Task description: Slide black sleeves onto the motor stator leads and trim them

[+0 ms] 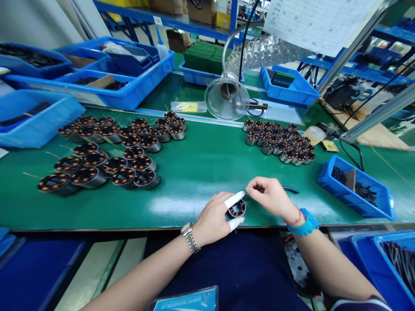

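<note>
My left hand point(215, 218), with white finger cots on its thumb and a finger, grips a small ring-shaped motor stator point(237, 209) near the front edge of the bench. The stator's open top, with dark and reddish windings inside, faces up. Just beyond its upper right rim, my right hand point(267, 196) is closed in a pinch. What its fingertips hold is too small to make out. A dark tube or cable point(291, 189) sticks out from behind the right hand and lies on the bench.
Larger wound stators point(89, 176) stand in groups at left, smaller ones point(285, 140) at back right. A blue bin point(356, 190) of small black parts sits right. A clear extraction hood point(227, 99) hangs over the back. More blue trays point(139, 93) line the back left.
</note>
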`<action>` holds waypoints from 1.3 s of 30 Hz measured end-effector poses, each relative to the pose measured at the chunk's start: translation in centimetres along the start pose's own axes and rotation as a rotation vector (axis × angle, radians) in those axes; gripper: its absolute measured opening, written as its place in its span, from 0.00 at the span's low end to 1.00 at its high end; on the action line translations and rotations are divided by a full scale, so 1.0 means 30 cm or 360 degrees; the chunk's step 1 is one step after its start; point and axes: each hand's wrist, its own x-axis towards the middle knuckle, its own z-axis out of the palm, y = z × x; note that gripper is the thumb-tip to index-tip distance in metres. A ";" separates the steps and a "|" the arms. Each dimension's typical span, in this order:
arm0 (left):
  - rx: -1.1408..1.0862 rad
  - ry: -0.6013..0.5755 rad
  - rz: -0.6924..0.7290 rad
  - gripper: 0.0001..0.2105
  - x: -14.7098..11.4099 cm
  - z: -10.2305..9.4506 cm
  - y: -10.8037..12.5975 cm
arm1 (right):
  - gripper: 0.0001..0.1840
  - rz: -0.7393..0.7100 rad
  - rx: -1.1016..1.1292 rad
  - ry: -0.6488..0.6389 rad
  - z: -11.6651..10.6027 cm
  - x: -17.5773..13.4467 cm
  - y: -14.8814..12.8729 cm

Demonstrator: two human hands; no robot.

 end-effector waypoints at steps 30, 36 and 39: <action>-0.1564 -0.0265 -0.0689 0.20 0.073 -0.110 -0.019 | 0.11 -0.0547 -0.0901 0.0120 0.007 0.019 0.144; -0.1392 -0.0205 -0.0781 0.07 0.134 -0.029 0.010 | 0.24 -0.0350 -0.1180 0.0343 -0.041 -0.067 0.203; -0.1345 -0.0148 -0.0810 0.07 0.140 -0.022 0.015 | 0.32 -0.0158 -0.1470 0.0372 -0.042 -0.122 0.237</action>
